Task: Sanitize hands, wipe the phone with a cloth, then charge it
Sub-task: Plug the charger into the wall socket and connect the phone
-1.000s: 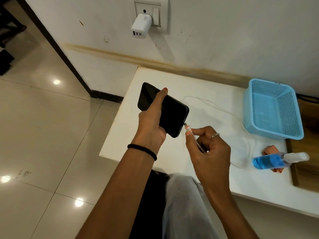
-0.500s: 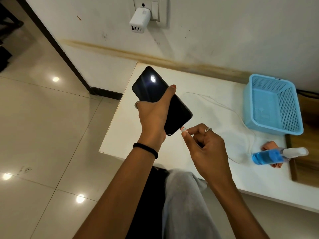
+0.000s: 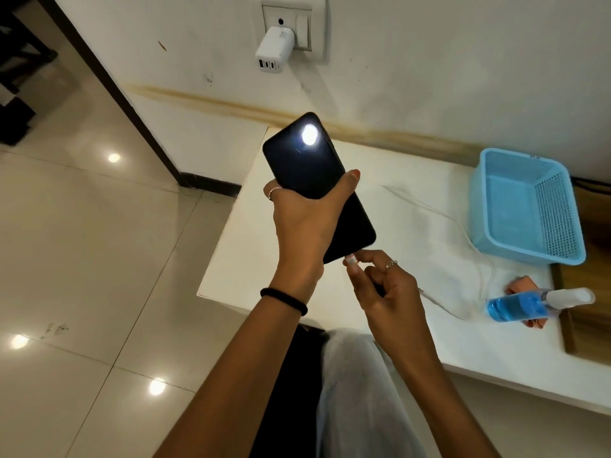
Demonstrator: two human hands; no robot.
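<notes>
White desk [image 3: 297, 325] stands against the wall, its left edge bordering open tiled floor; the hands work above that near-left corner, with free room to the left and toward the wall. Blue basket [image 3: 558, 252] sits at the desk's far right, well apart from the work. Black phone [image 3: 314, 180] is held in the air above the desk, screen up, a ceiling light reflected near its top end. Left hand [image 3: 304, 223] grip is clamped round the phone's middle, thumb across the screen edge. Right hand [image 3: 386, 292] grip is pinched on the cable plug [image 3: 351, 259], which is at the phone's lower end; whether it is fully seated cannot be told. Spray bottle [image 3: 529, 304] lies on a pink cloth [image 3: 520, 282] near the desk's right side. White charger [image 3: 272, 51] sits in the wall socket, ports apparently vacant. White cable [image 3: 476, 259] loops slackly across the desk. Recommendation: keep the phone steady, push the plug straight along the port axis, then run the free end to the charger.
</notes>
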